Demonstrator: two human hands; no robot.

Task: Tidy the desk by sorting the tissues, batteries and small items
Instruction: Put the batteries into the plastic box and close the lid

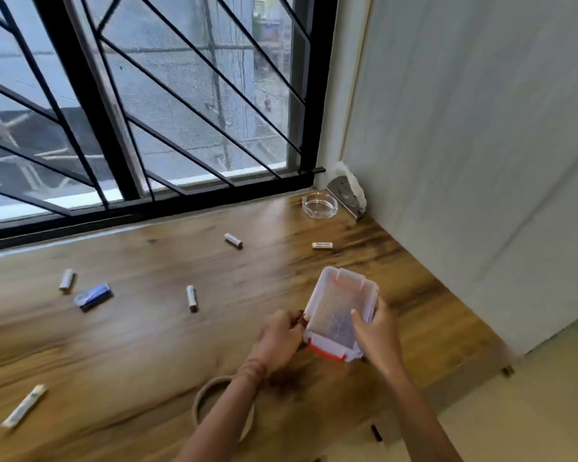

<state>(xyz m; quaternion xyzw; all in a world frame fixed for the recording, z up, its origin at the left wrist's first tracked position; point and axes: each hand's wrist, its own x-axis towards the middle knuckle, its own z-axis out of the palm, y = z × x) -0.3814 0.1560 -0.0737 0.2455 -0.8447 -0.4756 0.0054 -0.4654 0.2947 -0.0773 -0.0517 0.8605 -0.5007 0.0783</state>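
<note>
A small clear plastic box (pixel 339 308) with orange latches sits tilted on the wooden desk (pixel 147 345), lid on. My right hand (pixel 377 335) grips its right side, thumb over the lid. My left hand (pixel 281 338) holds its left edge, fingers curled at the near latch. Several batteries lie loose on the desk: one (pixel 233 240) far centre, one (pixel 322 245) far right, one (pixel 191 297) centre, one (pixel 66 280) left. A blue pack (pixel 92 296) lies beside the left battery. A white sachet (pixel 23 406) lies near left.
A glass ashtray (pixel 319 205) and a metal tissue holder (pixel 346 193) stand in the far right corner by the wall. A ring of tape (pixel 221 408) lies under my left forearm. A barred window runs along the desk's far edge; the desk ends at the right.
</note>
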